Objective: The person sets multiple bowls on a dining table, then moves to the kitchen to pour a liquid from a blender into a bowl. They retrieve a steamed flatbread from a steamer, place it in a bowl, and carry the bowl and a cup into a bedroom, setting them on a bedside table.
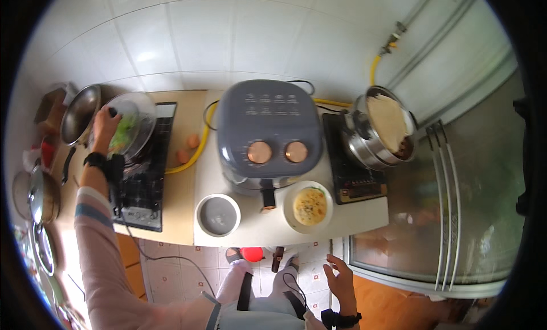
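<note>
At the left, my left hand [106, 126] is closed on the dark knob of a clear glass lid [147, 115]. Green food [126, 128] shows through or beside the glass. The lid hides most of the vessel under it, which sits over the black cooktop [149, 182]. My right hand [341, 277] hangs low at the right, off the counter's front edge, fingers apart and holding nothing.
A grey air fryer [270, 116] stands mid-counter, with a grey-lined bowl [219, 215] and a plate of yellow food [310, 207] before it. Steel pots [364, 139] occupy the right cooker. A frying pan [82, 115], eggs [192, 141] and yellow hose [200, 152] are leftward.
</note>
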### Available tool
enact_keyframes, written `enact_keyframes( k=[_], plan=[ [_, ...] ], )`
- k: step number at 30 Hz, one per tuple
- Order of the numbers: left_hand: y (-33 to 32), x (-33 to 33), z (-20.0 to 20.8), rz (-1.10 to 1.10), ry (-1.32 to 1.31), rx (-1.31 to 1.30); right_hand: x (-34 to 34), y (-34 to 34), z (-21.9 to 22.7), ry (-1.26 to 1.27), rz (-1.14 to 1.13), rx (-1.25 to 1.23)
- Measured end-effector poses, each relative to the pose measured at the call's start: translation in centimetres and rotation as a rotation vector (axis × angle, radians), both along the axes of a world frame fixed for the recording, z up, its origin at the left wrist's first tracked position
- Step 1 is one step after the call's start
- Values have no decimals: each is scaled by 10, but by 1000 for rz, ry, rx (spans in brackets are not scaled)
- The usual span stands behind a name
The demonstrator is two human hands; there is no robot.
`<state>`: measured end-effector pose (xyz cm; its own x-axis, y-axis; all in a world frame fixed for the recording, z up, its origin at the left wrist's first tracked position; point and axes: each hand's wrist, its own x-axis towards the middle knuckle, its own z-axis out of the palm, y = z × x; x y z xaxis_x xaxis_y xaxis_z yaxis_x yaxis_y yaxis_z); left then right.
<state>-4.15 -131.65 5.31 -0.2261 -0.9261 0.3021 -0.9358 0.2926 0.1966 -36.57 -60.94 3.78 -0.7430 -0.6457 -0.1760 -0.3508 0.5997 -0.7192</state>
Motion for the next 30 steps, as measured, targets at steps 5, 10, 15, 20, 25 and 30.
enact_keyframes(
  k=[5,10,15,20,25,30],
  plan=[
    [13,-8,41,12,205,-219,-3,-4,-9,-86,-16,54],
    [51,-29,112,32,298,-214,-25,-6,-16,-75,74,31],
    [126,-92,172,-95,319,-214,-67,1,-26,-20,241,-60],
    [242,-225,220,-364,547,88,-121,33,-21,-58,309,-65],
    [345,-380,234,-574,587,205,-175,73,-5,-124,356,-110],
    [404,-515,216,-724,559,335,-221,121,0,-147,327,-155]
  ],
)
